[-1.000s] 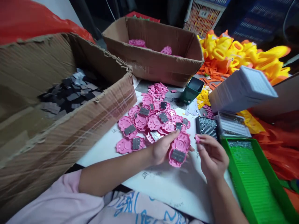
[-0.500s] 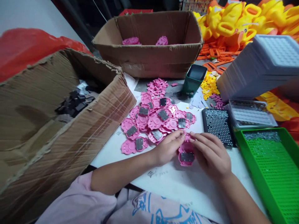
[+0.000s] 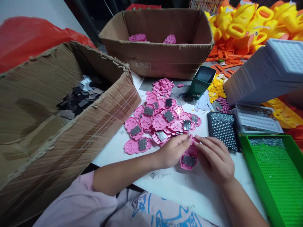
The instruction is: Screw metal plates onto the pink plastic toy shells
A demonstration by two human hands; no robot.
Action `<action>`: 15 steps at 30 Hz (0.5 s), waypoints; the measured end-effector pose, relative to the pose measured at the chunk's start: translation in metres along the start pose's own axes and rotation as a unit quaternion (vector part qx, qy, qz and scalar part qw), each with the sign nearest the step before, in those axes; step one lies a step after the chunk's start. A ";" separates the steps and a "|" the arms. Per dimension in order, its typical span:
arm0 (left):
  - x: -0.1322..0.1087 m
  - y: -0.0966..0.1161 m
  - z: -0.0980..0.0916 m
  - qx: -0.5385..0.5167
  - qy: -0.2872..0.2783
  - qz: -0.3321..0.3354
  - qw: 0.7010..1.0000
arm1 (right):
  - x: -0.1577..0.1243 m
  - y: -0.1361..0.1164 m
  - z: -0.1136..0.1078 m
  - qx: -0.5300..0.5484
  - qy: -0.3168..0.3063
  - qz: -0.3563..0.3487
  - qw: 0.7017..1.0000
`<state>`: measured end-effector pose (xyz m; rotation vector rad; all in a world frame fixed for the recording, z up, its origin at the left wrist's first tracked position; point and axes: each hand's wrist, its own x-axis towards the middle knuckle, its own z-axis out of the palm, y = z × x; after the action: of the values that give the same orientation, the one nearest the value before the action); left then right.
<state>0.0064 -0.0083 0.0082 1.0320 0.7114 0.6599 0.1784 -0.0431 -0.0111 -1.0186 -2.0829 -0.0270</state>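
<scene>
My left hand (image 3: 174,151) and my right hand (image 3: 214,157) meet over one pink plastic piece (image 3: 188,159) with a grey metal plate on it, lying on the white table (image 3: 180,186). Both hands have their fingers curled and pressed on the piece's upper end, fingertips touching. Just beyond them lies a pile of like pink pieces with metal plates (image 3: 161,121). A black tray of small screws (image 3: 222,129) sits right of the pile, close to my right hand.
A big cardboard box of grey metal plates (image 3: 78,97) stands at the left. Another box with pink parts (image 3: 158,41) stands at the back. A green cup (image 3: 201,82), a green perforated tray (image 3: 274,170), stacked white trays (image 3: 267,72) and yellow plastic parts (image 3: 248,25) fill the right.
A second ago my left hand held the pink piece up and my right hand pinched a small pink bit. Both hands now press the piece down on the table.
</scene>
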 end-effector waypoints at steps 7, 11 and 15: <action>-0.001 -0.002 -0.005 0.057 -0.002 0.013 0.998 | 0.002 -0.004 -0.001 0.030 0.027 0.012 0.999; 0.000 0.000 -0.007 0.012 -0.012 0.009 1.000 | 0.004 -0.007 -0.001 0.038 0.054 0.023 0.998; 0.001 0.002 -0.010 -0.013 -0.029 -0.002 0.999 | 0.005 -0.010 -0.001 0.046 0.065 0.039 0.996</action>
<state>-0.0015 -0.0020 0.0061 1.0209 0.6528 0.6312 0.1705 -0.0467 -0.0039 -1.0134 -1.9081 0.0408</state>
